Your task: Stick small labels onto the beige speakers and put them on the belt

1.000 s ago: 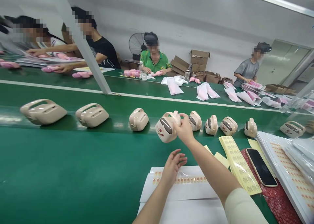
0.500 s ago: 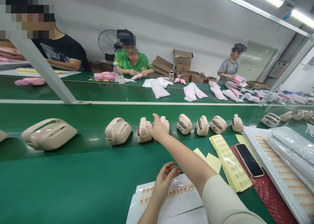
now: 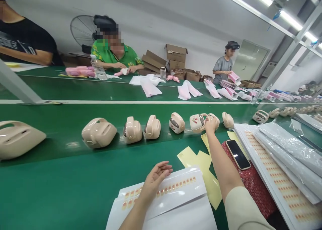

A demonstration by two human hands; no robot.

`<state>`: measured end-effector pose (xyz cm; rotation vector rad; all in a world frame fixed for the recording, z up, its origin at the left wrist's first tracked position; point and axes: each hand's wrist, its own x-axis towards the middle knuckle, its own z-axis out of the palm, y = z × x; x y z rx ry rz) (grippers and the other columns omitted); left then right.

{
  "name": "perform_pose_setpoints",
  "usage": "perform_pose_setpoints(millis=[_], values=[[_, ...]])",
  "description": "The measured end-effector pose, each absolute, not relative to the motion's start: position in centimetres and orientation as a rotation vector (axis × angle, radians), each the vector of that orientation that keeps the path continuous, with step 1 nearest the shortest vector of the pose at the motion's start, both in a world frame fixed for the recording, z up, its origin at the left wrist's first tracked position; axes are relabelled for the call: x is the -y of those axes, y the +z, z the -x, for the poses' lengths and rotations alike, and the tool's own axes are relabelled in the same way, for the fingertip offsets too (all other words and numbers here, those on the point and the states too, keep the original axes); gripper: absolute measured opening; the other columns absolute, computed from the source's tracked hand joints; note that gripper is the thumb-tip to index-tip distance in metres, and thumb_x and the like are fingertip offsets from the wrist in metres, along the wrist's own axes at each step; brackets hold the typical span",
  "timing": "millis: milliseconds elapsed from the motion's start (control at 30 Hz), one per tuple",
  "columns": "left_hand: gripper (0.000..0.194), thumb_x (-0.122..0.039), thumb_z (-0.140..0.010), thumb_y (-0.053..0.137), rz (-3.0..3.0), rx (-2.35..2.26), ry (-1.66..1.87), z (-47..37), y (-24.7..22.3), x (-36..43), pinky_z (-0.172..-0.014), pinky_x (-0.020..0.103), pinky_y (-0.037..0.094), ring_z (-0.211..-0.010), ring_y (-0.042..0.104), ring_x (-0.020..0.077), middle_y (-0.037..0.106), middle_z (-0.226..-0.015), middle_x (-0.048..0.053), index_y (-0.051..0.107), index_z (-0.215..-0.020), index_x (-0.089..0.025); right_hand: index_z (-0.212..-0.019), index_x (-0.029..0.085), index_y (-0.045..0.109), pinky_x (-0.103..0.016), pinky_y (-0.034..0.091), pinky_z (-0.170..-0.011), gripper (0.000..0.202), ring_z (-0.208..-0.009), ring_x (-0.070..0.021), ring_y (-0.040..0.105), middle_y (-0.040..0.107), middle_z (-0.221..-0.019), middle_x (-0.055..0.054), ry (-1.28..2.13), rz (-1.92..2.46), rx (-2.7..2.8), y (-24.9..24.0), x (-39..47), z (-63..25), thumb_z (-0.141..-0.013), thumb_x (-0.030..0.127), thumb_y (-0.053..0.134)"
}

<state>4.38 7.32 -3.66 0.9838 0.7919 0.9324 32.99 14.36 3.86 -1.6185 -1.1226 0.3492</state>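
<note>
My right hand (image 3: pixel 211 125) is stretched out to the line of cream devices, its fingers closed on the handle of a cream device (image 3: pixel 198 122) with a dark front panel and a red print. That device is tilted, and another one stands close behind my fingers. Low in the middle, my left hand (image 3: pixel 157 173) hovers over white sticker sheets (image 3: pixel 181 203) with rows of small orange stickers. Its fingers are loosely curled and apart, with nothing between them. Yellow papers (image 3: pixel 212 189) lie to the right of the sheets.
More cream devices (image 3: pixel 99 132) stand along the green belt (image 3: pixel 62 146). A phone (image 3: pixel 238 154) rests on red bubble wrap (image 3: pixel 256 186), beside stacked sticker sheets (image 3: pixel 271 166). Across the belt, people sit or stand behind pink and white packets (image 3: pixel 149 85).
My right hand has moved right along the line and taken hold of a device's handle. The view has shifted right, and the devices appear further left.
</note>
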Motion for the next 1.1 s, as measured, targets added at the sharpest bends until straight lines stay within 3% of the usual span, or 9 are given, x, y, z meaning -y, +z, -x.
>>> perform_pose_setpoints(millis=[133,267,367,467,567,667,867,1100], values=[[0.054,-0.048,-0.061,0.069,-0.873,-0.664,0.966,-4.7,-3.4,-6.8,-0.086,0.044,0.045,-0.106,0.055,0.0321,0.058,-0.117,0.011,0.058,-0.109,-0.026,-0.129,0.014,0.014,-0.028,0.05,-0.068,0.049,-0.086,-0.0167,0.061,0.058,-0.096,-0.011,0.549,1.561,0.83,3.6,-12.2,-28.7,-0.083,0.014,0.03],[0.075,-0.062,-0.05,0.07,-0.732,-0.519,0.983,-4.0,-3.4,-6.1,-0.085,0.049,0.045,-0.119,0.042,0.0363,0.042,-0.136,0.003,0.049,-0.118,-0.038,-0.12,0.019,0.033,-0.028,0.052,-0.061,0.046,-0.069,-0.016,0.063,0.06,-0.083,-0.003,0.762,1.509,0.874,1.2,-9.0,-20.6,-0.076,0.019,0.046],[0.087,-0.071,-0.042,0.066,-0.712,-0.483,1.033,-2.7,-3.5,-5.9,-0.086,0.049,0.045,-0.121,0.038,0.0383,0.046,-0.134,0.003,0.047,-0.12,-0.038,-0.117,0.023,0.04,-0.027,0.052,-0.061,0.045,-0.073,-0.015,0.063,0.059,-0.092,-0.004,0.934,1.417,1.028,-0.1,-7.4,-16.8,-0.074,0.019,0.051],[0.091,-0.076,-0.045,0.059,-0.672,-0.489,1.051,-1.7,-3.4,-6.5,-0.084,0.05,0.046,-0.122,0.037,0.0386,0.049,-0.131,0.003,0.04,-0.125,-0.038,-0.107,0.022,0.05,-0.027,0.051,-0.067,0.033,-0.082,-0.0147,0.061,0.056,-0.105,-0.006,0.843,1.562,1.146,-0.3,-7.7,-18.0,-0.074,0.025,0.054],[0.081,-0.077,-0.053,0.053,-0.551,-0.557,1.093,-1.5,-3.4,-7.4,-0.077,0.048,0.05,-0.12,0.041,0.0376,0.053,-0.127,0.001,0.042,-0.124,-0.04,-0.076,0.018,0.058,-0.031,0.048,-0.07,0.01,-0.078,-0.017,0.059,0.057,-0.091,-0.005,0.698,1.81,1.153,-0.4,-8.9,-21.6,-0.07,0.027,0.057],[0.07,-0.077,-0.061,0.045,-0.467,-0.634,1.142,-1.9,-3.3,-8.1,-0.074,0.047,0.051,-0.115,0.047,0.0355,0.057,-0.123,-0.001,0.045,-0.121,-0.041,-0.055,0.018,0.053,-0.035,0.047,-0.067,0.013,-0.068,-0.0187,0.058,0.054,-0.074,-0.003,0.69,1.913,1.164,-1.5,-9.5,-23.7,-0.066,0.023,0.059],[0.07,-0.073,-0.065,0.046,-0.369,-0.661,1.116,-2.7,-1.9,-7.6,-0.077,0.05,0.05,-0.11,0.053,0.0346,0.066,-0.11,0.004,0.049,-0.122,-0.032,-0.055,0.02,0.05,-0.034,0.044,-0.076,0.014,-0.077,-0.0197,0.056,0.053,-0.083,-0.007,0.564,1.989,1.174,-3.3,-8.8,-22.6,-0.068,0.015,0.051],[0.075,-0.06,-0.059,0.065,-0.336,-0.607,1.122,-3.0,-1.4,-7.2,-0.077,0.048,0.051,-0.106,0.055,0.0345,0.071,-0.096,0.008,0.051,-0.121,-0.022,-0.053,0.018,0.054,-0.03,0.044,-0.069,0.015,-0.072,-0.0188,0.057,0.057,-0.075,-0.005,0.612,1.99,1.141,-3.4,-9.1,-23.4,-0.067,0.024,0.056]])
